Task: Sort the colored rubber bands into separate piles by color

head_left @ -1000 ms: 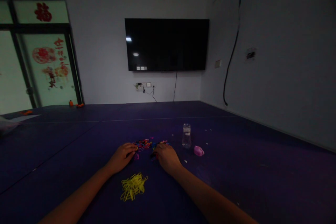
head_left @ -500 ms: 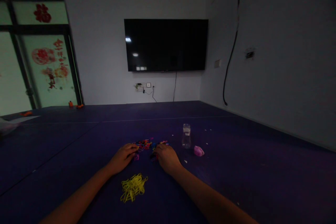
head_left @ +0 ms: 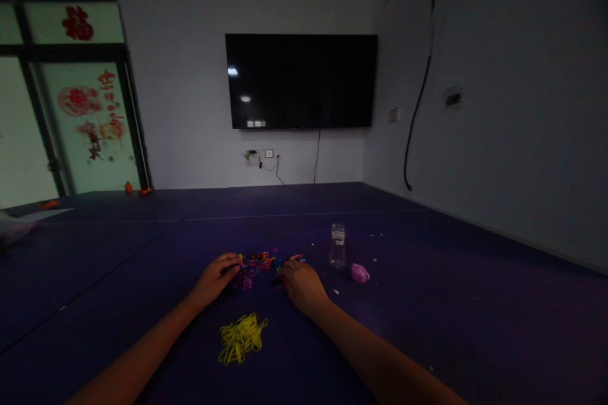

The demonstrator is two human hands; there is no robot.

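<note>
A loose pile of mixed-colour rubber bands [head_left: 260, 261] lies on the dark blue-purple surface between my hands. My left hand [head_left: 215, 280] is at the pile's left edge, with a small yellow rubber band [head_left: 240, 257] at its fingertips. Over the right end of the pile rests my right hand [head_left: 300, 283], its fingers bent and spread on the bands; its thumb is mostly hidden. A separate heap of yellow rubber bands [head_left: 242, 336] sits nearer to me, between my forearms.
Right of the pile stands a clear bottle [head_left: 337, 250] without a cap, beside a pink lid-like piece [head_left: 360, 273]. White scraps [head_left: 336, 292] dot the surface. Orange objects [head_left: 144, 191] lie at the far left. A television [head_left: 301, 81] hangs on the far wall.
My left hand has drawn back a little to the left, and the yellow rubber band at its fingertips moved with it. My right hand has barely moved.
</note>
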